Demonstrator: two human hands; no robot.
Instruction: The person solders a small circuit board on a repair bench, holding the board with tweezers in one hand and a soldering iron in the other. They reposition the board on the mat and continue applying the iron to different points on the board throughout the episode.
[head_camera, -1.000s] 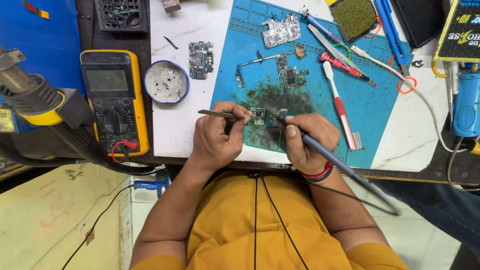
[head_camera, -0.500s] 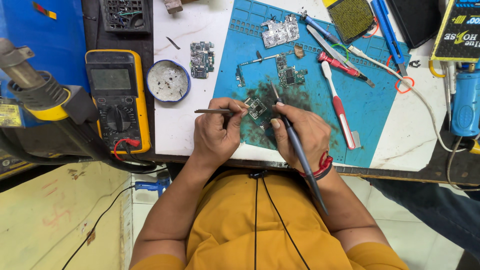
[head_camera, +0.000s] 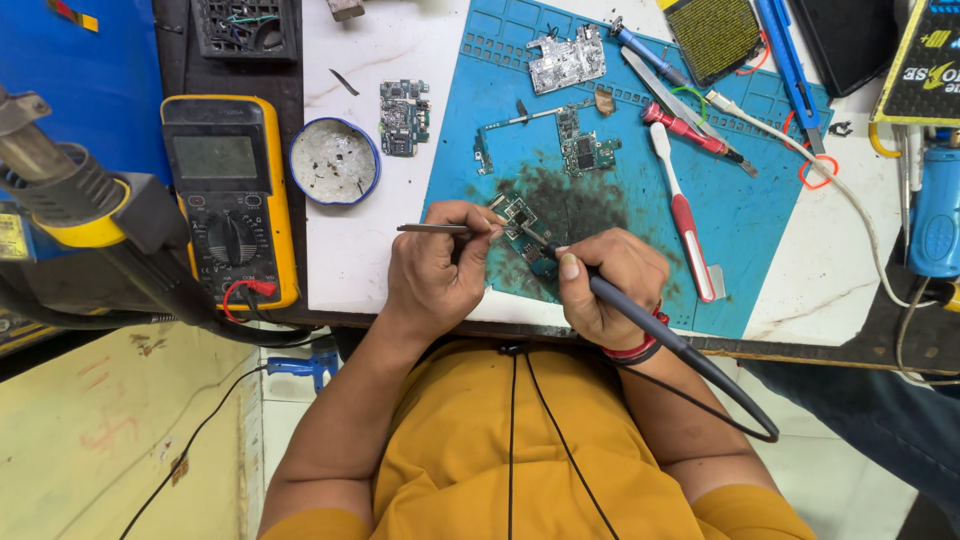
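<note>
**Two hands at a small circuit board on the blue mat**

The left hand (head_camera: 440, 265) is closed around a pair of thin metal tweezers (head_camera: 432, 229), which lie level with their back end pointing toward the left edge of the worktop. Their tips meet the small green circuit board (head_camera: 522, 228) that lies on the dark, sooty patch near the front edge of the blue silicone work mat (head_camera: 740, 215). The right hand (head_camera: 610, 285) grips a dark pen-shaped soldering iron (head_camera: 640, 318) like a pencil, its tip resting on the same board; its black cord loops off past the front edge of the worktop.

Farther back on the mat lie a second green circuit board (head_camera: 583, 145) and a silver shielded board (head_camera: 567, 58). To the right of the hands a red-and-white toothbrush (head_camera: 685, 215) lies lengthwise on the mat, with a red-handled screwdriver (head_camera: 690, 128) just behind it. Off the mat, on the white worktop (head_camera: 350, 250), stand a round blue-rimmed tin of grey residue (head_camera: 334, 161) and another small board (head_camera: 404, 115). A yellow multimeter (head_camera: 228, 195) sits at the left edge.
</note>
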